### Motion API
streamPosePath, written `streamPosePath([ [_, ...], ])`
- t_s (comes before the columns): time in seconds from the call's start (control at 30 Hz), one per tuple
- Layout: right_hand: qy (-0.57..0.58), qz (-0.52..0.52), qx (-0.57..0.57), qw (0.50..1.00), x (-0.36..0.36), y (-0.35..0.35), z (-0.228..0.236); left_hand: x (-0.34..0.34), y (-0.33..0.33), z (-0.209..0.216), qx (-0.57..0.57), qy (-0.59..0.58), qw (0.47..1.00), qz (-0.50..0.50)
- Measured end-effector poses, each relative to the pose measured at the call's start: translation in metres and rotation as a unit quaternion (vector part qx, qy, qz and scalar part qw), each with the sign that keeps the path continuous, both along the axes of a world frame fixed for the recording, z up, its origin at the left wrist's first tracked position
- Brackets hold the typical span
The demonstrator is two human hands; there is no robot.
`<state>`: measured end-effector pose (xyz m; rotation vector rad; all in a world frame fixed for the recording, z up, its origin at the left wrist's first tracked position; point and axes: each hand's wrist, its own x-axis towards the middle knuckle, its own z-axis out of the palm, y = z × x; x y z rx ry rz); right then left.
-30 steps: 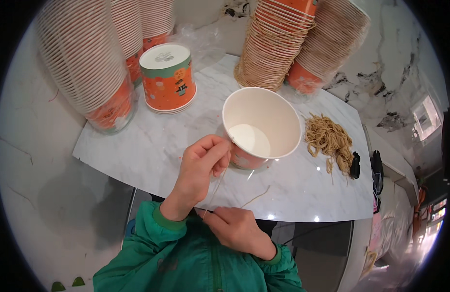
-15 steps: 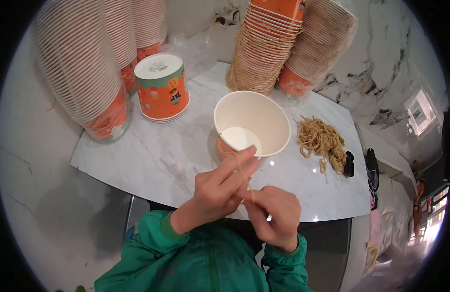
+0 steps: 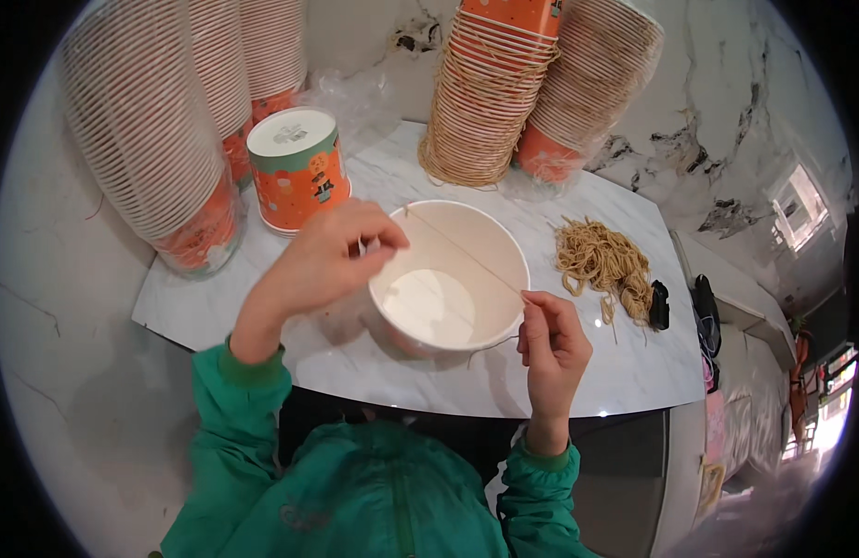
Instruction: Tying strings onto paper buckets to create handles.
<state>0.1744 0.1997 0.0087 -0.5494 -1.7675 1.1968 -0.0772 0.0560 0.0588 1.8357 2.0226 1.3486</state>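
Note:
A white-lined paper tub [image 3: 431,307] stands mouth-up in front of me, its inside bare down to the pale base. My right hand [image 3: 552,349] pinches a thin tan string [image 3: 467,251] at the tub's right rim. From those fingers the string runs taut across the mouth to the far left rim, and a loose tail hangs below the hand by the tub's near side. Over the left rim hovers my left hand [image 3: 323,260], slightly blurred, fingers curled and apart, with nothing visible in it; the string's far end lies beyond its fingertips.
An upside-down orange and green tub [image 3: 299,177] stands at left, beside tall wrapped stacks of tubs [image 3: 151,139]. Behind, a tub stack [image 3: 485,102] carries strings around its rims, with another wrapped stack [image 3: 592,84] beside it. A tangled string pile [image 3: 601,260] and a black object [image 3: 659,305] lie right.
My hands were together in front of the tub with string between them; now they are apart, left and right of the mouth. The string stretches across the tub, which sits slightly nearer in view.

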Motion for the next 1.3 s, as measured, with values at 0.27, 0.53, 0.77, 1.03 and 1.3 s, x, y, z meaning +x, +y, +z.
streamPosePath([
  [0.27, -0.058, 0.077, -0.076, 0.992, -0.001, -0.016, -0.015, -0.061, 0.050, -0.006, 0.010, -0.144, 0.989, -0.035],
  [0.53, -0.064, 0.169, -0.195, 0.964, 0.005, -0.030, -0.026, -0.005, 0.017, -0.019, 0.272, 0.114, 0.929, 0.223],
  [0.77, 0.195, 0.332, -0.410, 0.827, -0.005, -0.025, -0.024, 0.111, -0.045, -0.046, 0.034, -0.281, 0.959, 0.007],
  [1.03, 0.205, 0.284, -0.398, 0.848, -0.006, -0.021, -0.018, 0.107, -0.046, -0.068, -0.083, -0.434, 0.897, -0.014],
  [1.3, 0.167, 0.275, -0.390, 0.863, -0.008, -0.019, -0.030, 0.083, -0.066, -0.069, -0.042, -0.121, 0.991, 0.035],
])
